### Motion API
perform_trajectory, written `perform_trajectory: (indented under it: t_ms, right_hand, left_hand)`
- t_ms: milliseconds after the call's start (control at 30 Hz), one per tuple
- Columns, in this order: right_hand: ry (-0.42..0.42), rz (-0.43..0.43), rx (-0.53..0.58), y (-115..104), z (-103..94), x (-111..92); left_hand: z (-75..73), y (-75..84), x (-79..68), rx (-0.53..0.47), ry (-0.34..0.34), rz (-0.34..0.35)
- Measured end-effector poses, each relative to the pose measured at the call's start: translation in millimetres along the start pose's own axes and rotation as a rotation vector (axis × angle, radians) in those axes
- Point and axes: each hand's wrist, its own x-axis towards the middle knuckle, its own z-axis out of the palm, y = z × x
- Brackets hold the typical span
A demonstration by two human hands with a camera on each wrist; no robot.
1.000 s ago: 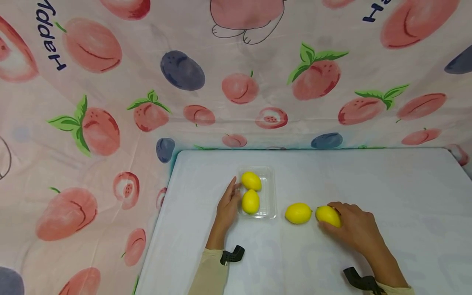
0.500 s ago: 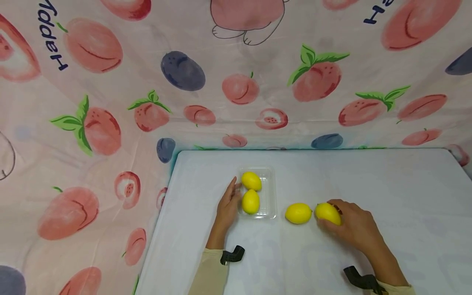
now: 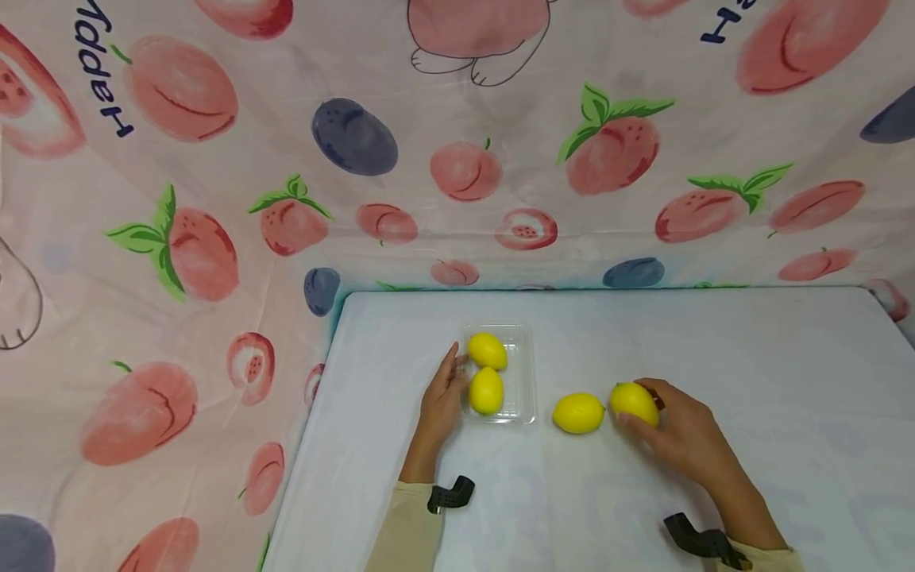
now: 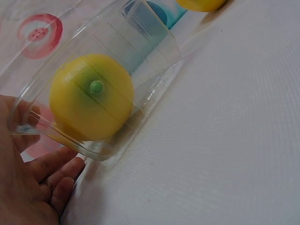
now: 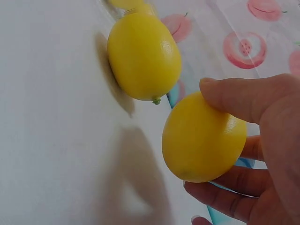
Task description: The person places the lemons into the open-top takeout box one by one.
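Observation:
My right hand [image 3: 686,433] grips a yellow lemon [image 3: 635,403] between thumb and fingers. In the right wrist view this lemon [image 5: 204,138] is held off the white surface, and a shadow falls below it. Another lemon [image 3: 578,413] lies just to its left. A clear plastic container [image 3: 520,373] stands further left with two lemons in its left half, a far lemon [image 3: 488,350] and a near lemon [image 3: 486,391]. My left hand [image 3: 442,401] rests against the container's left side, fingers loosely extended. In the left wrist view its fingers [image 4: 54,164] lie by the container's wall.
A white-covered table [image 3: 772,357] lies under everything. Behind it and at the left hangs a pink cloth [image 3: 400,262] printed with fruit. Dark wrist mounts sit on both sleeves, the left mount [image 3: 452,493] and the right mount [image 3: 696,540].
My right hand has raised its lemon and shifted it slightly away from me. The left hand, the container and the other lemons stay where they were.

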Motion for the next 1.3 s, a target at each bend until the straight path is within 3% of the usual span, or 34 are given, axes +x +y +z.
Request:
perform_trajectory:
  t_ms: [300,767,1300]
  right_hand:
    - [0.02,0.041,0.067,-4.9,0.6,-2.6]
    - [0.159,0.012,0.155,-19.3,5.3,-7.4]
    - [0.163,-0.007,0.209,-29.7,7.0,-2.8]
  left_hand:
    - [-1.0,-2.1,0.3,-0.008,-0.005,0.002]
    - [-6.0,-5.5,-1.5,0.006,-0.022,0.01]
    - [-5.9,-7.1,-2.1,0.006,-0.024,0.025]
